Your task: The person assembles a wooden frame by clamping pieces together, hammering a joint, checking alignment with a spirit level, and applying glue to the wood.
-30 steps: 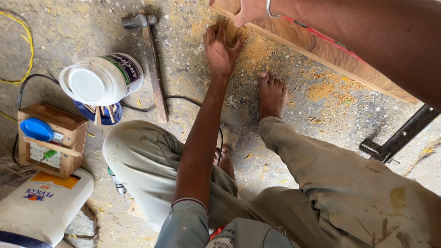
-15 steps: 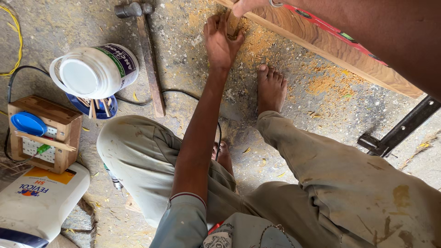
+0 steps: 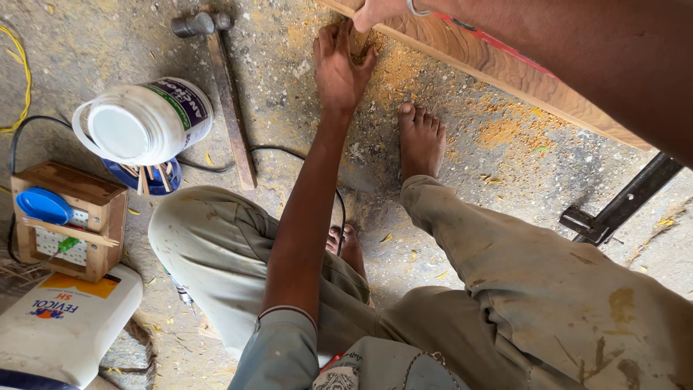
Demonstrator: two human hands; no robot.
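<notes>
The wooden board (image 3: pixel 505 72) lies on the floor at the far side, its long axis running from far left down toward the near right. The left hand (image 3: pixel 339 68) presses flat beside its near edge, fingers spread in the sawdust, holding nothing. The right hand (image 3: pixel 379 11) rests on the board's far-left end (its grip mostly out of view, so I cannot tell). Loose sawdust could let the board skid toward the bare foot (image 3: pixel 421 141).

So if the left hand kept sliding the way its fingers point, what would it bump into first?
Probably the wooden board: the left hand points up the floor at its edge, fingertips about touching it already.
</notes>
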